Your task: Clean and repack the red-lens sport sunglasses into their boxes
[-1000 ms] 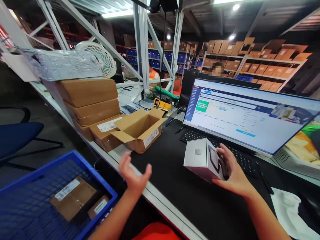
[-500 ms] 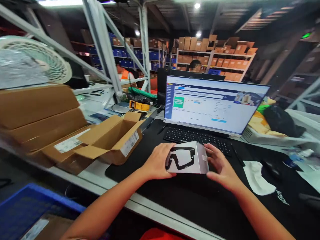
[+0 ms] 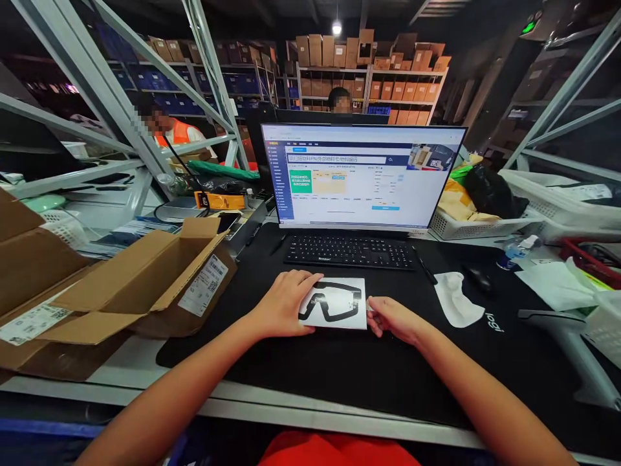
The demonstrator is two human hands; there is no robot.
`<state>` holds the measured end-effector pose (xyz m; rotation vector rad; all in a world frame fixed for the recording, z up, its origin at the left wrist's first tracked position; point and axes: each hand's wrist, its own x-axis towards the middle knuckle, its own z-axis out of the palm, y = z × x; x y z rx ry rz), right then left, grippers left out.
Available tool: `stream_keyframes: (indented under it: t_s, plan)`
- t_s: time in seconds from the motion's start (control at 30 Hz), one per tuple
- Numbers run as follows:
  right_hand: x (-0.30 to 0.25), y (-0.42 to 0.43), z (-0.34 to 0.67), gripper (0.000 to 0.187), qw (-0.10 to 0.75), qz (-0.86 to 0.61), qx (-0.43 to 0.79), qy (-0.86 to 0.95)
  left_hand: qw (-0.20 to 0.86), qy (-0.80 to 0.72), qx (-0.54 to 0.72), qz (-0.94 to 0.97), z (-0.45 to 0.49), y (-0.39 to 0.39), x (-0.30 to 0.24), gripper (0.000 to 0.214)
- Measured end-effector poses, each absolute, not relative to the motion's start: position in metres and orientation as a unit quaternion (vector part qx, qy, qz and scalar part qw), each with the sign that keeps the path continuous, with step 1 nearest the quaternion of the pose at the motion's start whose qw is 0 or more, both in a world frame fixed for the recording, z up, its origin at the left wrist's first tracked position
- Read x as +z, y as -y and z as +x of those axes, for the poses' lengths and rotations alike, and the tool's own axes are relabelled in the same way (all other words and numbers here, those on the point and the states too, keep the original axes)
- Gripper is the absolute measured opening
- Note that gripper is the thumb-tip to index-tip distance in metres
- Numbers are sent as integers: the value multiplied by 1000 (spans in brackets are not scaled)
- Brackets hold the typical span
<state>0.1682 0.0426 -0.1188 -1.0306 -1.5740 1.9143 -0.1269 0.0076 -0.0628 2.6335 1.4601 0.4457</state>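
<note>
A small white box printed with black goggles (image 3: 339, 302) lies flat on the black desk mat (image 3: 339, 369), just in front of the keyboard (image 3: 349, 250). My left hand (image 3: 284, 304) rests on the box's left end, fingers curled over its top. At the box's right edge my right hand (image 3: 392, 318) pinches the side with closed fingers. Both forearms reach in from the bottom of the view.
An open cardboard box (image 3: 140, 285) with a label sits at the left, beside more cartons. A monitor (image 3: 361, 173) stands behind the keyboard. A white cloth (image 3: 456, 301), a mouse (image 3: 478, 278), a scanner (image 3: 557, 323) and baskets lie to the right. People sit beyond the racks.
The white box went from my right hand alone to both hands, then down flat onto the mat. My view swung right, toward the monitor.
</note>
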Motion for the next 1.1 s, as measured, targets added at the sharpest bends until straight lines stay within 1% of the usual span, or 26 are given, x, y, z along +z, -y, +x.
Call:
stream_keyframes:
  t_s: [0.17,0.37,0.5,0.63,0.77,0.93,0.97,1.0,1.07,1.1]
  plan:
    - [-129,-47,166,62,230,-378,714,542,62,-482,131,864,-129,-13,-66,106]
    - [-134,-56,171,57,252,-394,677,568,106,-472,93,870,-135,-29,-64,103]
    - [-135,-61,201,56,261,-413,650,582,121,-466,76,873,-141,-38,-65,101]
    - [-128,-61,257,52,263,-436,612,606,136,-477,95,863,-146,-39,-66,100]
    - [-123,-60,299,48,237,-473,575,625,167,-465,103,864,-153,-40,-68,98]
    - [-127,-58,315,40,208,-493,546,645,240,-479,209,818,-173,-34,-93,103]
    - [-126,-57,315,45,212,-486,536,657,263,-485,235,800,-176,-31,-99,104]
    - [-126,-55,314,63,223,-471,521,676,291,-489,260,780,-179,-28,-105,105]
    - [-125,-52,308,110,258,-434,469,725,349,-487,307,739,-183,-22,-113,107]
    - [-124,-50,302,122,274,-425,433,747,374,-485,327,720,-185,-20,-114,108]
